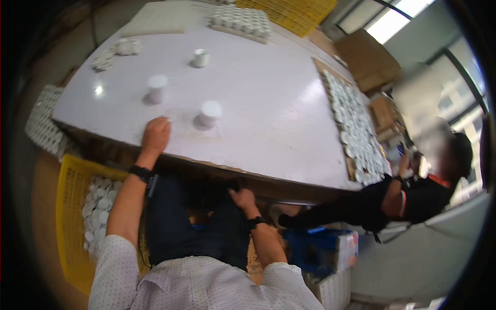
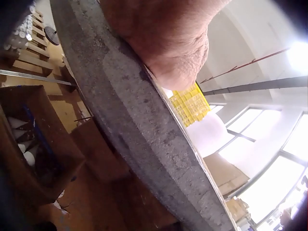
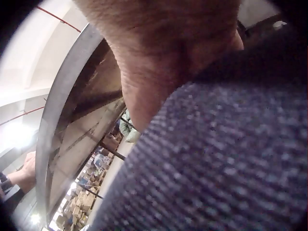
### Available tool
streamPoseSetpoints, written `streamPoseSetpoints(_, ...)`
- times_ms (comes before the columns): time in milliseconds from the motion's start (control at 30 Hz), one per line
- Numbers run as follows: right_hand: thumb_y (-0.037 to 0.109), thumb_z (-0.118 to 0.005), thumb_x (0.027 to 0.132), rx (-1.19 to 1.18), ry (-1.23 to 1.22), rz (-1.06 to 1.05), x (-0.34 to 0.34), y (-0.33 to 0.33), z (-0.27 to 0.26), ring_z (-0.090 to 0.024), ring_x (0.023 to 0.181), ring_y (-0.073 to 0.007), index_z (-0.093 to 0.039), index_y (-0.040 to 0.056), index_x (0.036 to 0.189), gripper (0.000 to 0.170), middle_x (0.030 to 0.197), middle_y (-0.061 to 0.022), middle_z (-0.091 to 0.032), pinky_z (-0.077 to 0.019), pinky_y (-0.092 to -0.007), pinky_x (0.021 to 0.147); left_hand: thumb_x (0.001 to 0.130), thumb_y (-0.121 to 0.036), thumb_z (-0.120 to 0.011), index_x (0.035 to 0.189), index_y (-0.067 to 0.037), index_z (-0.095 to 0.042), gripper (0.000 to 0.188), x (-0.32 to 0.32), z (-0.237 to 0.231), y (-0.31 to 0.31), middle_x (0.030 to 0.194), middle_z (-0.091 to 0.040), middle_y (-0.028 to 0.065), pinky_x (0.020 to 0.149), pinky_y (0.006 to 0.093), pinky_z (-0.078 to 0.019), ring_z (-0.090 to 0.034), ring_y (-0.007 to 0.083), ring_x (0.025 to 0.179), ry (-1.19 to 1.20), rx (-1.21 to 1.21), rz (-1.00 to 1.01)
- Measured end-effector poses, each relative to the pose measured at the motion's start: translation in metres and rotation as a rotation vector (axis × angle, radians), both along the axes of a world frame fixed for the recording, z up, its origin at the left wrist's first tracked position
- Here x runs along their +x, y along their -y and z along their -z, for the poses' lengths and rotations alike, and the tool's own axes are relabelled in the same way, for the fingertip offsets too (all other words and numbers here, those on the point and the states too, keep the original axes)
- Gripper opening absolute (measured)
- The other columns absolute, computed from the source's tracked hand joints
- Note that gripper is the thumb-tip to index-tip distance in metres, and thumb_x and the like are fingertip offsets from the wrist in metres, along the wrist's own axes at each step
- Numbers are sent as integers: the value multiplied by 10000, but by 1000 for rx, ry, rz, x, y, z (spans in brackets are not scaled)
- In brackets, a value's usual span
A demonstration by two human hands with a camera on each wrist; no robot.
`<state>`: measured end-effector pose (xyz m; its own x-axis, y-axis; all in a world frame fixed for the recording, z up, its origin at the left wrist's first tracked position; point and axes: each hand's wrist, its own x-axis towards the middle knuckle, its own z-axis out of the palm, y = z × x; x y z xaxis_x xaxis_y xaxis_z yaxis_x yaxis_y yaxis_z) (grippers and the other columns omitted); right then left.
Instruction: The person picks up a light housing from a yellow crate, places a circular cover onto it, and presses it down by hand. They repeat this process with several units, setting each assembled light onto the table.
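Head view. Our left hand rests on the near edge of the table, fingers loosely curled, with nothing visible in them. Our right hand rests on our thigh, thumb spread from the relaxed fingers (their tips are in shadow). Three white jars stand upright, long axes vertical. The left jar is nearest to the left fingers, just beyond them on the far side; the right jar stands near, to their right; the far jar is well apart. The left hand is nearer to all three. A yellow basket of white caps sits at near left; a tray of white pieces lies at right, beside a standing person.

Left wrist view. The heel of our left hand lies against the table's rim. We cannot tell the finger state here. A yellow crate shows past the hand.

Right wrist view. Our right wrist lies against the dark cloth of our trousers; the fingers are hidden. Our left hand shows at far left, beyond the table's underside.
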<state>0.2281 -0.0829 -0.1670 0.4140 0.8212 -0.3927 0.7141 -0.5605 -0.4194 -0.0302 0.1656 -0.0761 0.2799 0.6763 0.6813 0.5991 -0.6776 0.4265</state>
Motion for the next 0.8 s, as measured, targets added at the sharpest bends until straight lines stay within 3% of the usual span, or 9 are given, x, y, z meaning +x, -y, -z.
streamPoseSetpoints(67,512,-555,788,161,75,-51,-7,9,-4,-333,1239,-412,-324,139,1367,727,1326,-277,-362,-330,-429,1008,796,-72,-568,861,32,-617,132,-1,-4,2,920,-634,179,840,402,-456,-592,327,915,-32,-44,7)
streamPoseSetpoints(167,499,-574,783,35,147,33,-22,24,-22,-327,1227,-451,-313,134,1371,740,1348,-284,-321,-335,-447,1001,807,-60,-558,895,24,-617,135,-3,5,-4,967,-630,172,860,392,-446,-582,314,950,-13,-64,5)
streamPoseSetpoints(267,465,-583,791,187,43,-28,-32,48,-28,-306,1229,-477,-285,141,1383,738,1391,-236,-273,-324,-465,1007,815,-59,-548,908,14,-611,134,-4,-5,3,1000,-626,163,883,383,-436,-570,307,996,-16,-101,10)
streamPoseSetpoints(433,444,-586,808,335,-84,8,-46,74,-24,-309,1237,-455,-252,138,1394,740,1369,-288,-261,-318,-450,1014,818,-57,-540,907,11,-596,126,-3,-6,2,1015,-619,164,885,386,-432,-560,312,1013,-9,-128,17)
streamPoseSetpoints(600,464,-583,802,327,-138,29,-54,75,-45,-321,1236,-444,-238,124,1398,767,1334,-309,-307,-328,-431,1012,810,-55,-539,867,10,-584,97,-4,-5,3,1000,-618,166,883,392,-428,-555,315,1018,-3,-119,50)
streamPoseSetpoints(667,432,-609,794,284,-10,-9,-60,71,-63,-363,1231,-390,-239,86,1393,784,1325,-269,-355,-346,-388,1003,809,-55,-540,860,10,-582,93,-2,-7,3,1000,-619,164,884,392,-427,-554,314,1019,6,-127,49)
streamPoseSetpoints(800,418,-624,781,261,-14,11,-72,70,-98,-426,1181,-382,-277,71,1376,771,1294,-244,-410,-379,-391,972,829,-71,-530,891,16,-590,123,-4,-12,7,1020,-619,166,896,380,-428,-551,310,1035,-22,-163,51)
